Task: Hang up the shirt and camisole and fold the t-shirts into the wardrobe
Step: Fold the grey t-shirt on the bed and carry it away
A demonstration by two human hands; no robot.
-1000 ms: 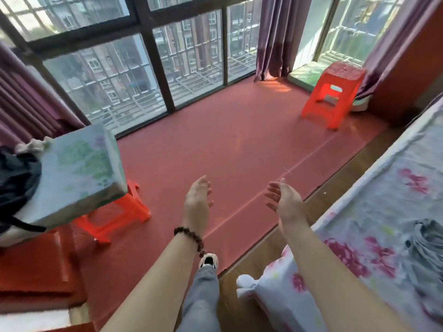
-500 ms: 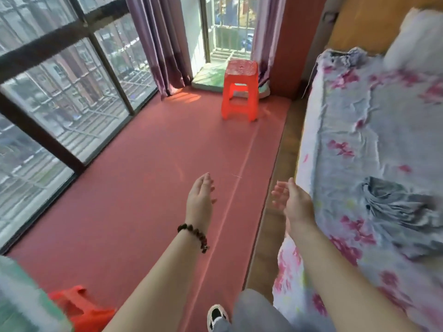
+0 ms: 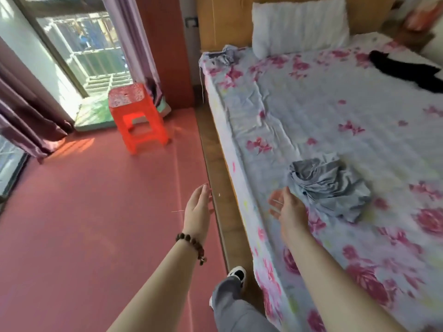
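On the head view, my left hand (image 3: 197,207) hangs at lower centre over the red floor (image 3: 84,224), fingers loose and empty. My right hand (image 3: 287,209), well apart from it and also loose and empty, is just beside the crumpled grey garment (image 3: 328,185) right of centre on the floral bed (image 3: 311,111). I cannot tell if they touch. A black garment (image 3: 405,70) lies on the bed at upper right.

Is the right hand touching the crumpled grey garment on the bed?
Cannot tell. In the head view the open right hand overlaps the grey garment at its near edge, and this one angle shows neither contact nor a gap.
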